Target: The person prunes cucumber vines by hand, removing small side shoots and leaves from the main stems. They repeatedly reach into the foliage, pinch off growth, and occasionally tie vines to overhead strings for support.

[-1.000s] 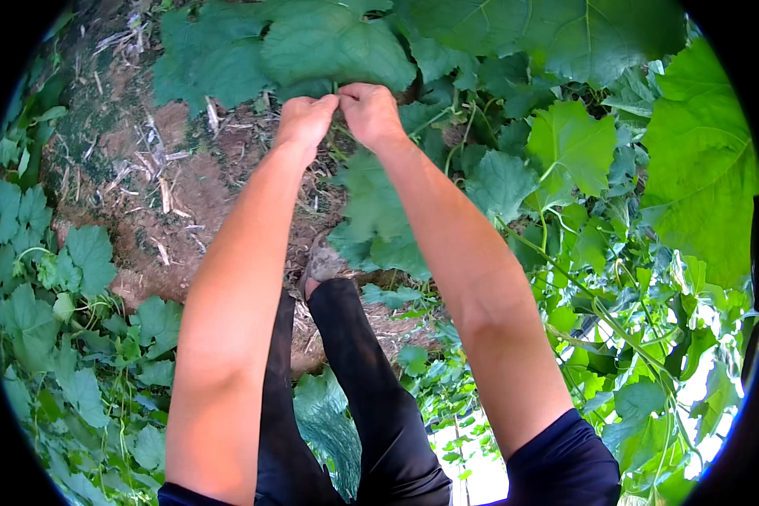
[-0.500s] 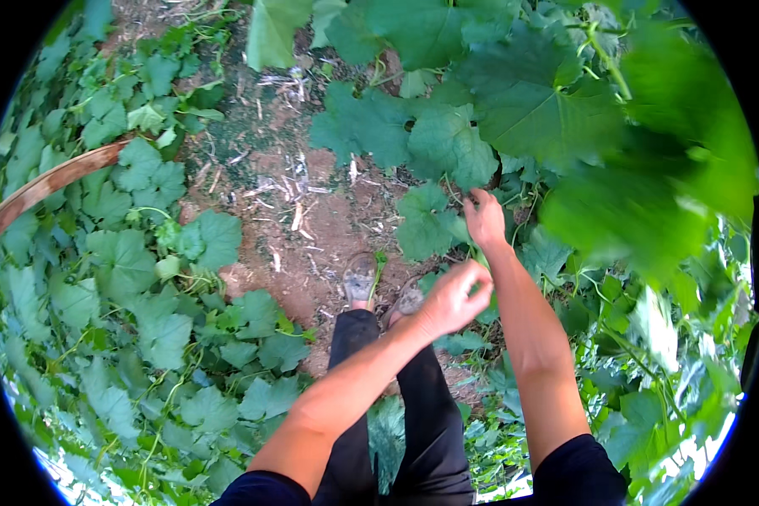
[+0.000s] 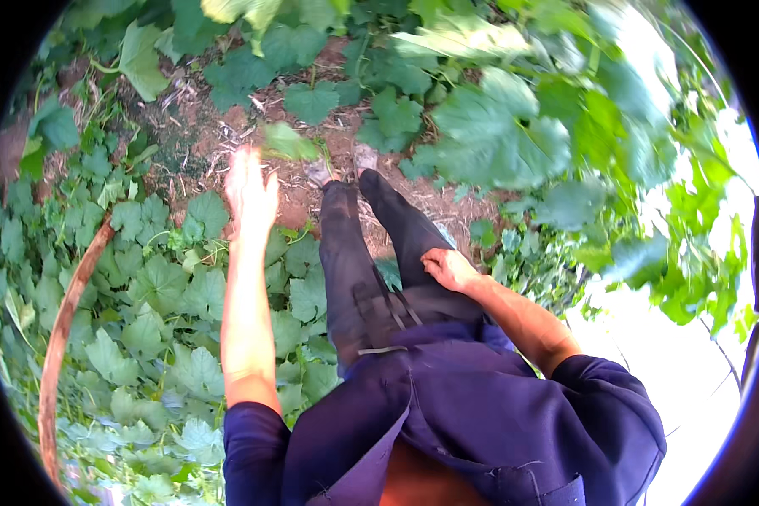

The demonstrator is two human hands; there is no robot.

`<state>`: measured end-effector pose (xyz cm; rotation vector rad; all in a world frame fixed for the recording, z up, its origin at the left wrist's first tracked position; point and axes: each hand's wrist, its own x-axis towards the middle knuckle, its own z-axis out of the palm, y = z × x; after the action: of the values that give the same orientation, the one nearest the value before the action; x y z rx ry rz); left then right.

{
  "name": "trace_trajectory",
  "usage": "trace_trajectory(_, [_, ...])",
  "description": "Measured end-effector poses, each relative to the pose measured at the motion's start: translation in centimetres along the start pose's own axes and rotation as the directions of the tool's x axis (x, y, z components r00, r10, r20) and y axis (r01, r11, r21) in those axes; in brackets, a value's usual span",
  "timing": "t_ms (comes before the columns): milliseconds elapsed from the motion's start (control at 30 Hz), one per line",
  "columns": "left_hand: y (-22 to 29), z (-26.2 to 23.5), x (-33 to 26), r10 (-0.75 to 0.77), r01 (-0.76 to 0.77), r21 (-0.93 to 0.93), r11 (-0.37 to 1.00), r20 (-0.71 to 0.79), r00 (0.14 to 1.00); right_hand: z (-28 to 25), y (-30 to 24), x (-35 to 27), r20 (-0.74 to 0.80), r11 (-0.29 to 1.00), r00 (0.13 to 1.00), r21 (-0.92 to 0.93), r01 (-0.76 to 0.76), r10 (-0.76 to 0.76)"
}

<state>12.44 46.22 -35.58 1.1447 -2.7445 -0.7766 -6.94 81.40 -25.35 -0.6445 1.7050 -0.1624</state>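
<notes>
My left hand (image 3: 251, 190) reaches forward over the bare soil, fingers stretched out and thumb apart, slightly smeared by motion. Just to the right of its fingertips is a blurred pale green leaf (image 3: 290, 142), apart from the hand; whether it hangs in the air or grows there I cannot tell. My right hand (image 3: 449, 268) is back by my right thigh, its fingers curled in against the dark trousers (image 3: 401, 223). What it holds, if anything, is hidden.
Broad-leaved vines (image 3: 164, 287) spread along the left, with a bent wooden strip (image 3: 69, 312) arching among them. Large leaves (image 3: 510, 135) crowd the upper right. Between them runs brown soil (image 3: 198, 114) strewn with dry straw, where my shoes (image 3: 319, 173) stand.
Both hands have left the vine leaves at the right. My left hand has swung to the left and opened out; the right has drawn back to my thigh. The view has shifted.
</notes>
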Motion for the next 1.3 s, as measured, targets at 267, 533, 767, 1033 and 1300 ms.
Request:
trace_trajectory(267, [9.4, -8.7, -0.7, 0.042, 0.376, -0.466, 0.801, 0.669, 0.742, -3.1, 0.5, -11.4, -0.326, 0.85, 0.877, 0.504, -0.154, 0.353])
trace_trajectory(533, [23.1, -14.4, 3.8, 0.359, 0.21, -0.735, 0.645, 0.534, 0.766, -8.1, 4.5, -17.5, -0.779, 0.962, 0.585, 0.271, -0.013, 0.228])
trace_trajectory(767, [32.2, -8.0, -1.5, 0.468, -0.157, -0.452, 0.878, 0.742, 0.48, -14.3, 14.4, -20.4, -0.98, 0.98, 0.156, 0.097, -0.172, 0.124])
trace_trajectory(1033, [32.8, 3.3, -9.0, 0.252, -0.294, -0.146, 0.945, 0.897, 0.363, 4.8, 26.8, -10.8, -0.546, 0.712, 0.773, 0.679, 0.18, 0.325])
trace_trajectory(1300, [29.9, 5.5, -6.0, -0.191, -0.405, 0.416, 0.814, 0.851, 0.489, 18.4, 50.9, 12.3, -0.202, 0.118, 0.298, 0.954, 0.277, 0.933])
